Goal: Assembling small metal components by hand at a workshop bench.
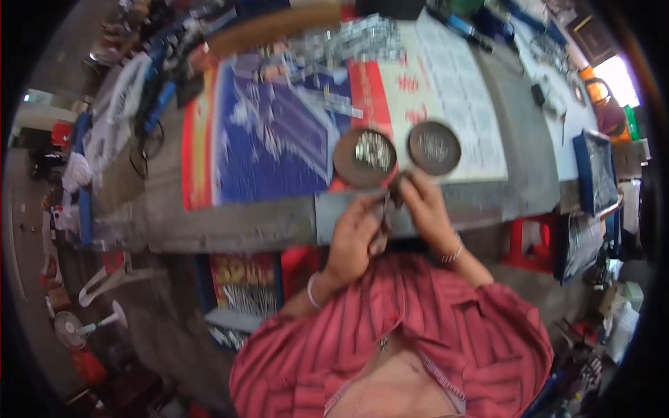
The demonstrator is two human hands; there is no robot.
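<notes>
My left hand (352,238) is closed at the table's front edge, its fingers bent round a thin, greyish metal-looking piece (387,203). Blur hides the piece's exact kind. Close beside it, my right hand (426,212) is pinched, with thumb and fingertips meeting at that piece; whatever lies between them cannot be made out. Just beyond the hands stand two round brown dishes. The left dish (341,161) holds many small shiny silver pieces. Finer silvery bits lie in the right dish (451,152).
A heap of silver metal parts (355,40) lies at the far side on a printed poster sheet (279,139). Blue-handled tools (162,104) and cables are at the left. A blue tray (592,174) and red stool (526,244) stand right; a box of metal pieces (244,292) sits below the table's left.
</notes>
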